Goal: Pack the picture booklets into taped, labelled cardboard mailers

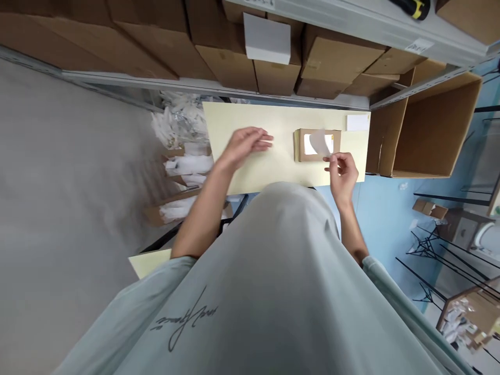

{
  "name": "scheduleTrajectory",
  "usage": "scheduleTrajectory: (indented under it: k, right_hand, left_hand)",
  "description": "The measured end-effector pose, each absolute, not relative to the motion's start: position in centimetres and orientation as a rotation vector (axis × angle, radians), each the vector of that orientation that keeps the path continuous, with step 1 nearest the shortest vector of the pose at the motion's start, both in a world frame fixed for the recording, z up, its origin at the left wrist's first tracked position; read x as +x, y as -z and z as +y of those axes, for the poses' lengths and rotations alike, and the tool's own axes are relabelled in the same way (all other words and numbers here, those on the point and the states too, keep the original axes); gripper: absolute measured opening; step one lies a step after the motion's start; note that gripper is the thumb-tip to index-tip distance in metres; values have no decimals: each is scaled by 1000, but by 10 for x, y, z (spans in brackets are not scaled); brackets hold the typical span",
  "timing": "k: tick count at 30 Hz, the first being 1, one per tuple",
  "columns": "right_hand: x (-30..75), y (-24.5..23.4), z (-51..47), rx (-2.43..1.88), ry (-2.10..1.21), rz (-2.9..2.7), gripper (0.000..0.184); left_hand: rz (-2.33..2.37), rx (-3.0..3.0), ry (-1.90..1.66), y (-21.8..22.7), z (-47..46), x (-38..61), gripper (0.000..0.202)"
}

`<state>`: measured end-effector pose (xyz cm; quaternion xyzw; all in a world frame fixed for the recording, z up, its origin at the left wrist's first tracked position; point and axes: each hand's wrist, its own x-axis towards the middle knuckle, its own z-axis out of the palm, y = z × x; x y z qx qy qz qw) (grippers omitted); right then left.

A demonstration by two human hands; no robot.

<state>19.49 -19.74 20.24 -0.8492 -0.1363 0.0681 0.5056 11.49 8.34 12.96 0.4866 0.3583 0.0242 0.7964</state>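
On the pale yellow tabletop (273,120) lies a small brown cardboard box (319,158) with a white label on its top face. My right hand (342,174) is at the box's near right corner, thumb and forefinger pinching a thin whitish sheet (320,141) that curls up over the label. Whether the sheet still touches the label I cannot tell. To the left of the box, my left hand (246,146) hovers over the tabletop with fingers stretched out and nothing in them. A stack of white labels or paper (357,123) rests at the table's far right corner.
Cardboard boxes (226,65) fill the metal shelf beyond the table, with a white box (267,39) among them. A large open carton (429,130) stands at the right. Plastic-wrapped white items (179,125) are piled on the left, beside a grey wall (78,182).
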Motion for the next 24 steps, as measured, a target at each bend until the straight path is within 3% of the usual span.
scheduleTrajectory:
  k: [5,10,18,24]
  right_hand:
    - [218,-180,-231,-2311,-81,-997,26]
    - [240,-153,-262,-2344,-160,-1245,30]
    - [256,-116,-297,-2251,-346,-1088,36]
    - [264,-98,-305,-1991,-748,-600,38]
  left_hand:
    - [769,788,116,-128,4,145,59]
    - [862,849,40,-118,-20,163,53]
    - [977,987,-63,-106,-62,172,45]
    - [1059,1029,-109,-91,-87,181,35]
